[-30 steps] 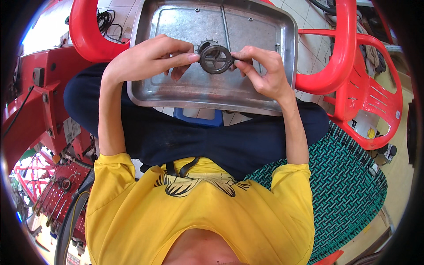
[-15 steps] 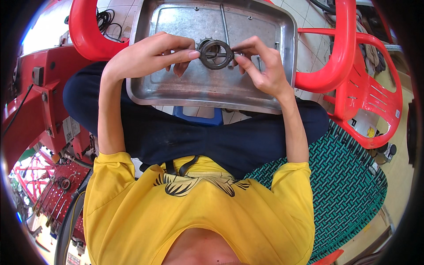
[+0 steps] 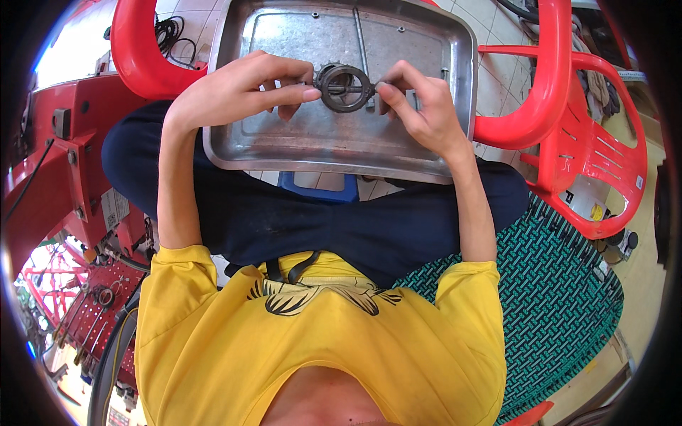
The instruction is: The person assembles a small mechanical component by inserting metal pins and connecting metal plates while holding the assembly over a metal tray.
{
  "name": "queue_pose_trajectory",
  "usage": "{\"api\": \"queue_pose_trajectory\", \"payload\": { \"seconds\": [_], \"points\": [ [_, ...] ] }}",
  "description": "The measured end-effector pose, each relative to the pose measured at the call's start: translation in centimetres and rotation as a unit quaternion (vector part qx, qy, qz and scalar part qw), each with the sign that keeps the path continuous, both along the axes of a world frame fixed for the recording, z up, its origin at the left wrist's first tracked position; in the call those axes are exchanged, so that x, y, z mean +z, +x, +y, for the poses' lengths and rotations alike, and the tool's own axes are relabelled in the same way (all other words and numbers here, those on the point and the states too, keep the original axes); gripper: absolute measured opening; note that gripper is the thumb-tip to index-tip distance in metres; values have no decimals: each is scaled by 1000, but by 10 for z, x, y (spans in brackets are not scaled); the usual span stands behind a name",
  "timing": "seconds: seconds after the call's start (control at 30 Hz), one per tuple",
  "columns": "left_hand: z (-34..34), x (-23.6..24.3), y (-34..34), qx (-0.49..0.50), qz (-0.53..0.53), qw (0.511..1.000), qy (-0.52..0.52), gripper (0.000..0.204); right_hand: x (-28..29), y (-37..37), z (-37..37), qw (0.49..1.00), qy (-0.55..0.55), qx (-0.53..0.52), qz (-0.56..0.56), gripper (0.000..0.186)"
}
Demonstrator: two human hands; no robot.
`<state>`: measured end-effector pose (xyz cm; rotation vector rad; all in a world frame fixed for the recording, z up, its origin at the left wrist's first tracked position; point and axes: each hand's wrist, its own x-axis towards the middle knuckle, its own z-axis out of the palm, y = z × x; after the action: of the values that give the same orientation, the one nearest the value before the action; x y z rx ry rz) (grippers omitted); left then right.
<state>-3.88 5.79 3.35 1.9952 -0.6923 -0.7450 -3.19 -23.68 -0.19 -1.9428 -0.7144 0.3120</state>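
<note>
1. Two hands in action over one metal tray [image 3: 298, 145]: left hand [image 3: 249, 89] and right hand [image 3: 426, 106], flanking a single dark ring-shaped part [image 3: 344, 108].
2. There's the grip! Left thumb and fingers pinch the part's left side; right thumb and forefinger pinch its right, all above the tray's middle.
3. Count inside the tray: one long rod [image 3: 361, 42] on the far half, two small nut-like pieces [image 3: 315, 14] beside it, one each side.
4. Tough to read: the ring's inner pieces overlap, the tray's far edge is cut off, and one blue stool [image 3: 320, 193] peeks half-hidden below the tray.
</note>
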Motion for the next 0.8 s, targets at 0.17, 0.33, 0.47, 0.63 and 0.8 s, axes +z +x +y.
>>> {"api": "queue_pose_trajectory", "payload": {
  "seconds": [0.17,0.33,0.47,0.63,0.8],
  "points": [
    [-1,-2,-1,19,-12,1000,-19,34,1,1,-1,1000,-6,2,-7,20],
    [-2,-3,-1,33,-68,997,-8,32,3,0,-1,1000,-24,11,-15,21],
    [-3,-6,0,40,-127,991,-7,32,-1,0,-2,999,-42,7,-23,32],
    [-9,-5,-1,77,-174,981,-33,26,-10,0,-3,998,-66,-23,-6,44],
    [-14,-14,0,116,-264,957,-40,21,-23,1,-1,993,-62,-64,-73,49]
  ]
}}
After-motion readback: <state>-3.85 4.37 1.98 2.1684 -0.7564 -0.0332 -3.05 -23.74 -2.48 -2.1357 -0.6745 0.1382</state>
